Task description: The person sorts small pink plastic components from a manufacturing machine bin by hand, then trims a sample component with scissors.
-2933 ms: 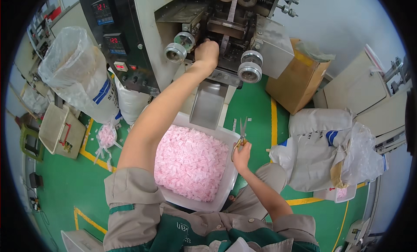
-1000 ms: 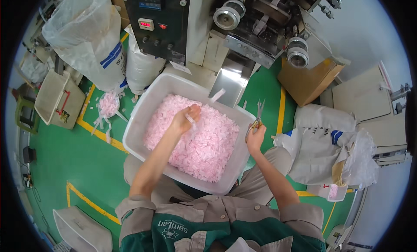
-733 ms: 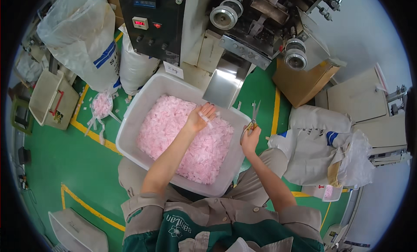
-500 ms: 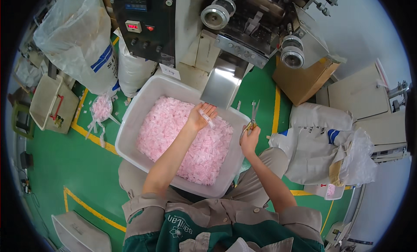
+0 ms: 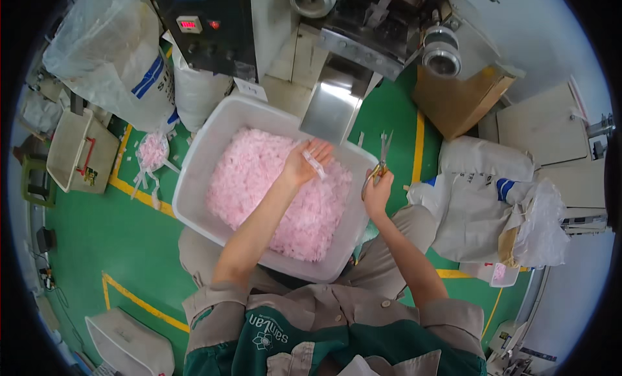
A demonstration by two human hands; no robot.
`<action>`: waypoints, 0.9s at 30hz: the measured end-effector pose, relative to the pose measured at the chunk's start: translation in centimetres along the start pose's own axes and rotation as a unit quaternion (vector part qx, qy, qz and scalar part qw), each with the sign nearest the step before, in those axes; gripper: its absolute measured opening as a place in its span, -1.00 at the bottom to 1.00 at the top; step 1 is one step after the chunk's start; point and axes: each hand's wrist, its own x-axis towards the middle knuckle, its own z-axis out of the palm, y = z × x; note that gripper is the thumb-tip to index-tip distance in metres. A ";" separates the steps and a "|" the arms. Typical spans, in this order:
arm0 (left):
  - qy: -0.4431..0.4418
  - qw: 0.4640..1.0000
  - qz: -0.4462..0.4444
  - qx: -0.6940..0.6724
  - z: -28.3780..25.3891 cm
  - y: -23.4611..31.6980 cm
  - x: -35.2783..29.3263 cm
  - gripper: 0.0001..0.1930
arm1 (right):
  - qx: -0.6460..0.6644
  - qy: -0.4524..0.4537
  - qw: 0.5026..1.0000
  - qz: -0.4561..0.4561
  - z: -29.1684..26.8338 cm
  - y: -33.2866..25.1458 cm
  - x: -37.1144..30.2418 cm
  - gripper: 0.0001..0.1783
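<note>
A large white plastic tub (image 5: 194, 139) stands between my knees, heaped with small pale-pink packets (image 5: 259, 182). My left hand (image 5: 304, 162) is palm up over the heap, its fingers extended. It holds a short whitish strip of packets (image 5: 315, 163) lying across the fingers. At the tub's right rim, my right hand (image 5: 377, 193) grips a pair of scissors (image 5: 382, 158) by yellowish handles. The blades point away from me and look slightly parted. A metal chute (image 5: 332, 107) slopes down from the machine to the tub's far edge, just beyond my left hand.
Ahead stands the machine (image 5: 369, 26) with round metal knobs and a dark control panel (image 5: 210, 36). Large sacks (image 5: 123, 58) and a scoop of packets (image 5: 154, 152) are at left. A cardboard box (image 5: 457, 101) and more sacks (image 5: 476, 211) lie at right.
The head view has shifted slightly, so the tub and machine sit a little higher. My left hand has turned a bit, showing more of the strip. The scissors remain in my right hand.
</note>
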 end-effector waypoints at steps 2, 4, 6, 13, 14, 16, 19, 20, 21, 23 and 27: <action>0.012 1.000 -0.005 0.006 -0.1 -0.1 0.2 -0.64 | 0.001 0.001 1.000 0.014 0.0 0.5 0.3 -0.64; -0.011 1.000 0.009 0.005 -0.2 0.4 0.2 -0.62 | 0.002 0.002 1.000 0.031 -0.1 0.9 0.4 -0.62; 0.008 1.000 0.013 0.001 -0.3 1.5 -0.6 -0.62 | -0.013 -0.004 0.999 0.033 -0.1 0.4 0.6 -0.61; 0.017 0.994 0.105 0.027 0.3 6.0 -10.3 -0.64 | -0.041 0.015 0.999 -0.005 -0.2 0.2 0.6 -0.59; 0.005 0.993 0.114 0.024 -0.1 7.2 -12.4 -0.65 | -0.066 0.006 0.997 -0.044 -0.4 0.4 0.6 -0.57; -0.210 0.969 0.107 0.077 -0.9 9.6 -16.5 -0.69 | -0.090 -0.010 0.993 -0.081 -0.9 0.8 0.8 -0.54; -0.125 0.979 0.157 -0.018 1.0 10.8 -22.4 -0.73 | -0.121 -0.043 0.991 -0.037 -3.8 -0.3 1.5 -0.44; -0.168 0.973 0.160 0.011 0.7 11.5 -23.6 -0.74 | -0.122 -0.048 0.991 -0.034 -4.1 -0.3 1.5 -0.44; -0.160 0.973 0.167 -0.002 0.5 11.9 -24.4 -0.75 | -0.126 -0.068 0.989 -0.024 -4.4 0.0 1.7 -0.43; -0.163 0.971 0.174 0.002 -0.5 12.7 -25.2 -0.74 | -0.130 -0.100 0.986 -0.032 -4.8 0.5 1.9 -0.41; -0.147 0.973 0.178 -0.019 -2.2 13.6 -24.5 -0.75 | -0.112 -0.150 0.982 -0.039 -5.4 0.5 2.4 -0.43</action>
